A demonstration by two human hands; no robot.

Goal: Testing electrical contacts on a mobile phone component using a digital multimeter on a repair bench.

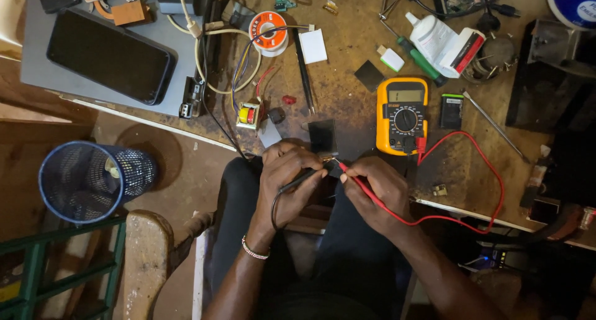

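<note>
While left hand (287, 180) grips black probe (302, 180) | right hand (375, 193) pinches red probe (360, 184)

An electronics repair workshop. A stained, scuffed wooden worktop (347, 53) carries a yellow multimeter (402, 115); left of the multimeter lie a solder spool (268, 32), loose wires and a small transformer (248, 116), above it a green-handled screwdriver (421, 60), and far left a dark phone (110, 56).

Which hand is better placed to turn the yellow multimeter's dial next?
Probably the right hand: it holds the red probe just below the yellow multimeter. The left hand, holding the black probe, sits farther away.
</note>
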